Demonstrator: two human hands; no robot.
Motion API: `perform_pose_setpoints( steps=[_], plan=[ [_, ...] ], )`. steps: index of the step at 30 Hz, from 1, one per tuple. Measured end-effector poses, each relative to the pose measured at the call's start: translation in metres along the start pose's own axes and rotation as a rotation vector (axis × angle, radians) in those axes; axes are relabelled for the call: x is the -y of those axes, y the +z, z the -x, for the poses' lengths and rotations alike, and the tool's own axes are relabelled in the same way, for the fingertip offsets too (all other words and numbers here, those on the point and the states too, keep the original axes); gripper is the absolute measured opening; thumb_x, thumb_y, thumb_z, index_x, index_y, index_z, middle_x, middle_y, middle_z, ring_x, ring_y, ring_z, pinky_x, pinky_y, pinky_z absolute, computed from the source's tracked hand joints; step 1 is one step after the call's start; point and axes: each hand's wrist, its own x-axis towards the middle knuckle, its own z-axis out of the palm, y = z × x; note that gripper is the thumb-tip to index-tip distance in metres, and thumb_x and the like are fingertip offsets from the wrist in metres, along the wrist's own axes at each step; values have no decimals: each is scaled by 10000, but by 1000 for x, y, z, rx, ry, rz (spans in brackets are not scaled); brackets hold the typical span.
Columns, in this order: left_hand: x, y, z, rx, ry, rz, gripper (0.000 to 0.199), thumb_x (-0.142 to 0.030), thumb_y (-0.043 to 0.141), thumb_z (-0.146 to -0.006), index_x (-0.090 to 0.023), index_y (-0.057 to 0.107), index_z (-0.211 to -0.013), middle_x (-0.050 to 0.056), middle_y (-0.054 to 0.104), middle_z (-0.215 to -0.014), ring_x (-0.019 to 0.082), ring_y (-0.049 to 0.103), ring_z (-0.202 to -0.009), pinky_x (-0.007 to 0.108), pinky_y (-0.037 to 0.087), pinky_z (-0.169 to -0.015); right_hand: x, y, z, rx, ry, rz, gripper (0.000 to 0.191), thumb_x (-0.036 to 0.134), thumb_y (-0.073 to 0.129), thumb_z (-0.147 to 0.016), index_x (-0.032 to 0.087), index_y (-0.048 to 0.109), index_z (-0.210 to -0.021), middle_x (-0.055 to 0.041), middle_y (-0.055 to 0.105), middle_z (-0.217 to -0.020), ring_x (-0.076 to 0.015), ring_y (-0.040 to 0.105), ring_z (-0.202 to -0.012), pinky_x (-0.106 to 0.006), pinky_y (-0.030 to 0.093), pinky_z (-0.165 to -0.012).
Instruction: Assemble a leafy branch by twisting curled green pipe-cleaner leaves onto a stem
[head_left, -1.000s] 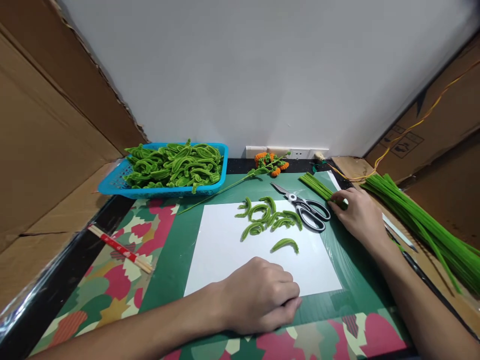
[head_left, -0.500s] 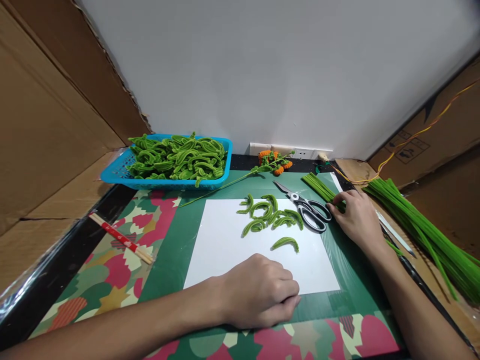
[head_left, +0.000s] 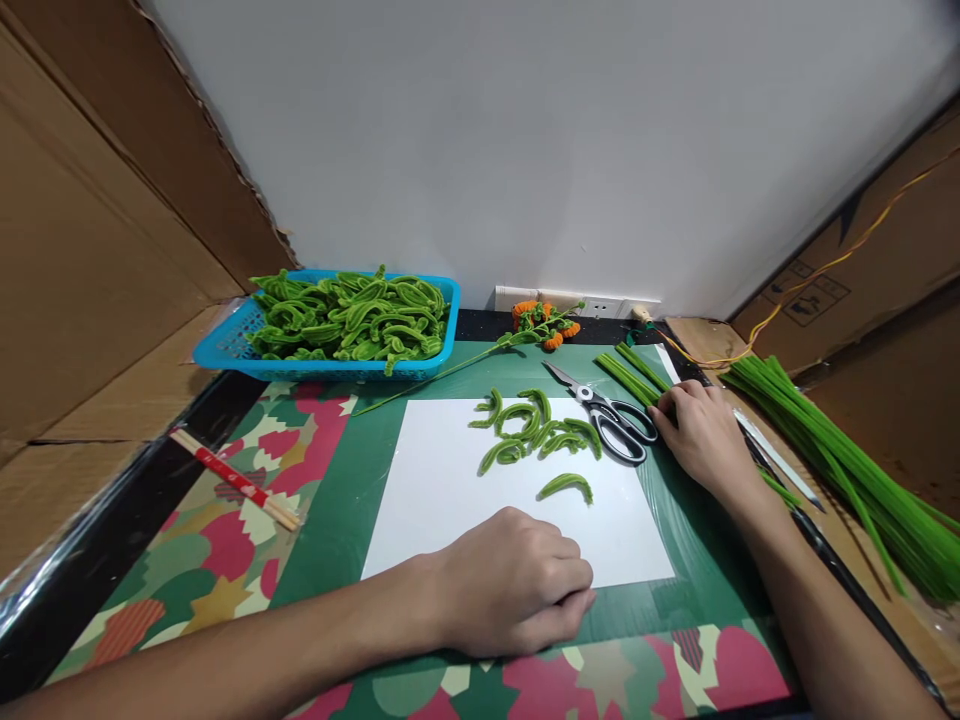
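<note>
Counts: 2 hands (1 left [head_left: 517, 590], 1 right [head_left: 701, 435]). 1 blue basket [head_left: 453, 325], far left. 1 white sheet [head_left: 442, 480]. 1 pair of scissors [head_left: 583, 393]. 1 orange-flowered stem [head_left: 525, 338], far. 1 red-wrapped chopstick set [head_left: 232, 478], left. 1 long green bundle [head_left: 847, 460], right. Curved green pieces on sheet: 1 single [head_left: 566, 485] near, plus 1 cluster [head_left: 534, 430] farther (overlapping, no exact count).
</note>
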Motion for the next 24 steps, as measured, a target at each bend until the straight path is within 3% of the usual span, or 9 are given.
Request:
perform_pose_setpoints(
  steps=[13,24],
  plan=[
    [0,-1,0,8,-10,4,285,-172,637,-975,-220,518,-720,3,637,-666,173,576,-590,363,320,-545,3,6,2,-58,-80,81,224,297,490,-1075,162,635,-970,-180,617,-1041,-346,523,-957,-459,458,-875],
    [0,-5,-2,-3,-10,15,272,-154,571,-1003,-223,538,-742,6,622,-665,182,557,-578,358,340,-552,3,5,-4,-119,-21,-72,186,304,522,-1050,227,575,-888,-146,600,-1011,-335,532,-960,-454,466,-860]
  ],
)
